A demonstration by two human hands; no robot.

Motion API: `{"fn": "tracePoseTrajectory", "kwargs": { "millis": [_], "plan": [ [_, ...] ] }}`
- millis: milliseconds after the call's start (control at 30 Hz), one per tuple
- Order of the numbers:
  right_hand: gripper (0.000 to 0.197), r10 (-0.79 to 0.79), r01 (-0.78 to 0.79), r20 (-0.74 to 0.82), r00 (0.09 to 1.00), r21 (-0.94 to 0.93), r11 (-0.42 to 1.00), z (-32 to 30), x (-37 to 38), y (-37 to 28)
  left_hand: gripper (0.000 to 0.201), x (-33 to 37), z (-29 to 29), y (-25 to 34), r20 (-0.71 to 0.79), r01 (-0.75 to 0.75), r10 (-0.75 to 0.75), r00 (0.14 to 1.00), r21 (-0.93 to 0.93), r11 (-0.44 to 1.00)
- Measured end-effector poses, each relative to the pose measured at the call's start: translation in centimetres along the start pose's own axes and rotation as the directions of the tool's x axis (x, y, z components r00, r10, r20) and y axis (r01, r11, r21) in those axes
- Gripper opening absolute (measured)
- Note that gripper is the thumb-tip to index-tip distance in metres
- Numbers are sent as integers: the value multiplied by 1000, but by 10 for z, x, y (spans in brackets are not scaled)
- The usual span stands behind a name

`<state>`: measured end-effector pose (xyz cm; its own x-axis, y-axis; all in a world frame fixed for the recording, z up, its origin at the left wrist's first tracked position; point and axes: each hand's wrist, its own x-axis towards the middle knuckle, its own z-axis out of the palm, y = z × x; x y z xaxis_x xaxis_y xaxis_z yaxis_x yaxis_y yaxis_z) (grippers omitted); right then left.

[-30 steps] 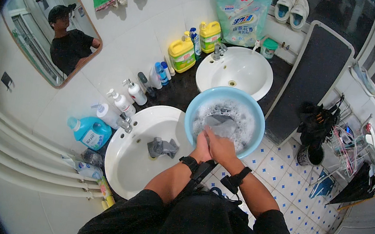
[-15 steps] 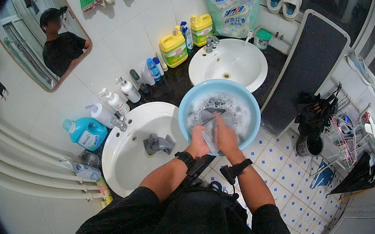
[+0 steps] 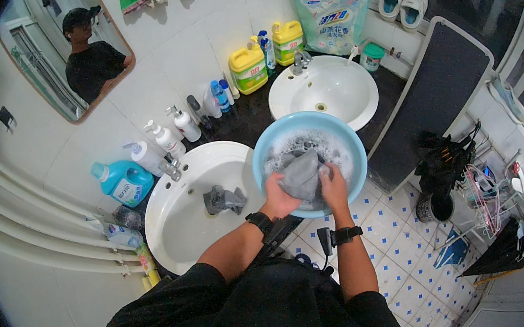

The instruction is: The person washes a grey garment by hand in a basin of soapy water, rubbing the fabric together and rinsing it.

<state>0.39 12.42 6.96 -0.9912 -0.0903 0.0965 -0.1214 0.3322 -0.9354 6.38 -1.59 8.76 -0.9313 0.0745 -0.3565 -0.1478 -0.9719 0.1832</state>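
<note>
A piece of grey wet cloth (image 3: 302, 177) is held over the soapy water in a light blue basin (image 3: 360, 170). My left hand (image 3: 280, 197) grips its near left edge. On the opposite edge, my right hand (image 3: 334, 186) has its fingers curled onto the fabric. The cloth is spread between both hands, and its exact kind I cannot make out. White foam floats around it. To the left, a second crumpled grey cloth (image 3: 224, 201) lies in the nearer white sink (image 3: 173, 231).
The basin rests against the farther sink (image 3: 325, 87). Along the wall stand pump bottles (image 3: 165, 141), a blue detergent bottle (image 3: 124, 182) and yellow jugs (image 3: 248, 69). A dark board (image 3: 434, 100) leans at the right, near a black bin (image 3: 433, 207) and a rack (image 3: 489, 193).
The cloth was bunched between my hands and is now opened out and spread. My right hand has moved right, away from my left hand.
</note>
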Motion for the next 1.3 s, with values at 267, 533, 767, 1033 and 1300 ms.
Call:
{"fn": "tracePoseTrajectory", "kwargs": {
  "millis": [267,533,767,1033,1300],
  "plan": [
    [28,-11,9,41,999,29,1000,-9,-5,-3,54,-5,7,-2,2,4,-4,1000,-7,1000],
    [25,-131,268,309,942,-459,847,5,-12,2,53,0,8,0,-100,-133,135,986,27,991],
    [49,-116,54,251,961,241,969,8,5,27,52,-3,8,-2,54,20,-23,998,41,999],
    [43,5,-106,343,939,276,955,-13,-5,-2,49,0,6,-3,7,137,-138,990,98,986],
    [40,-159,181,344,925,-33,983,-15,-11,-17,42,4,3,-1,-55,192,-185,981,170,967]
  ]
}}
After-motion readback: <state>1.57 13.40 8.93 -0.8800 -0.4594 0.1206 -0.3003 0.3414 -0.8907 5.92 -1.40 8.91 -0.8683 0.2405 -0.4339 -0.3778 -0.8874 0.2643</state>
